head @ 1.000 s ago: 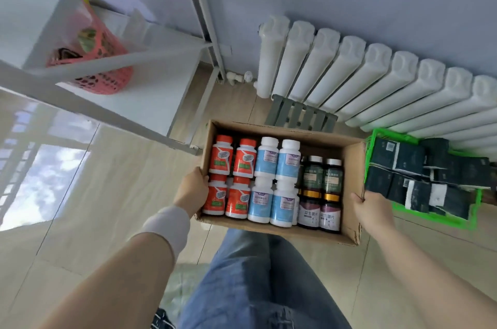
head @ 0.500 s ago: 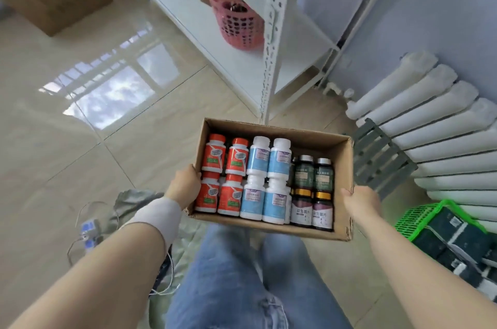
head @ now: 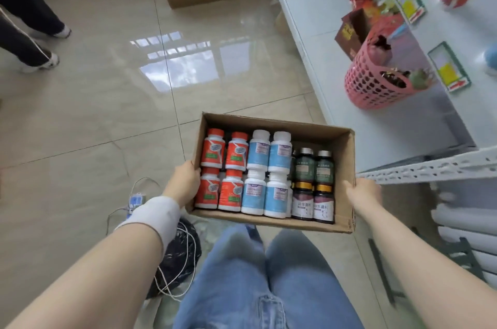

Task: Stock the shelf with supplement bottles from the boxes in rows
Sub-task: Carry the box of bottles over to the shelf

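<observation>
Box (head: 347, 167), cardboard, of round plastic bottles (head: 258, 151), labels blurred, is gripped endwise by left hand (head: 183, 183) and right hand (head: 363, 194).

Orange bottles (head: 221, 170), pale blue bottles (head: 266, 172), brown box (head: 347, 167), pink basket (head: 372, 81)

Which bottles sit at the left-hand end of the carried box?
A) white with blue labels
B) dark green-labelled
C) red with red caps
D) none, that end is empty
C: four red bottles with red caps fill the end of the cardboard box that the left hand grips.
</observation>
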